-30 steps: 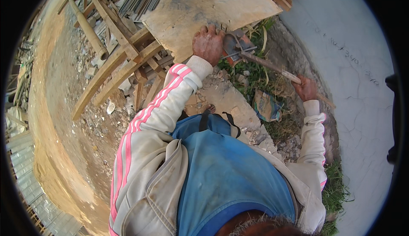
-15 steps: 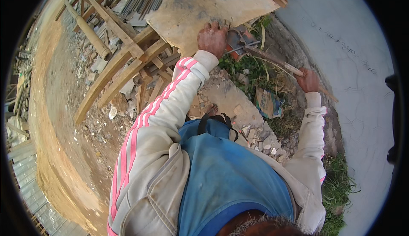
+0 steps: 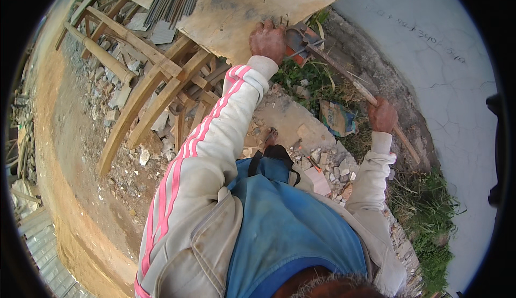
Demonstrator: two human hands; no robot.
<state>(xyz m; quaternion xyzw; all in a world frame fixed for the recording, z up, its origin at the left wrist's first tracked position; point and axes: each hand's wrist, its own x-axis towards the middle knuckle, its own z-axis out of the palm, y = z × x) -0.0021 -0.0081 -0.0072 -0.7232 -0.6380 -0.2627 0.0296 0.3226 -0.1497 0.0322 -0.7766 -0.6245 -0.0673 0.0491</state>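
My right hand (image 3: 382,115) is closed round a long brown bar (image 3: 344,75) that slants from the board's edge down to the right, its tail end sticking out past my fist. The bar's far end meets a dark metal fixture (image 3: 295,36) with an orange part, at the right edge of a worn plywood board (image 3: 236,16). Beside that fixture, my left hand (image 3: 267,42) rests at the board's near edge with its fingers curled. A thin metal rod (image 3: 316,43) shows at the fixture; whether it runs into my left fingers is hidden.
Several thin metal rods (image 3: 174,0) lie in a bundle at the board's far left. Timber beams (image 3: 145,91) and a bamboo pole (image 3: 107,59) stand over rubble on the left. A crumpled sack (image 3: 337,118) lies among weeds, with a grey wall (image 3: 430,56) at right.
My right hand has swung the bar's near end toward me, so it slopes more steeply. My left hand stays by the fixture, and the whole view has shifted slightly.
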